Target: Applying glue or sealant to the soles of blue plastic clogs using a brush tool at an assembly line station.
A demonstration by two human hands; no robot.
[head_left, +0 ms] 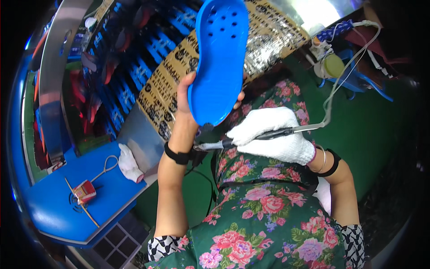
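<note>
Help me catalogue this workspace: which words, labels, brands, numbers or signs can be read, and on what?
Brown panel: rows of dark printed lettering; I'm not transcribing it.
Red packet on blue table: any print too small to read.
Blue shoe piece in the left hand: no lettering visible.

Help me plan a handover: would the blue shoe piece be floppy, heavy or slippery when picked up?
The blue shoe piece is probably stiff: the left hand grips its lower half, yet the far end shows no droop. It is likely light, as one hand supports it. Its smooth sheen may make it slightly slippery.
</note>
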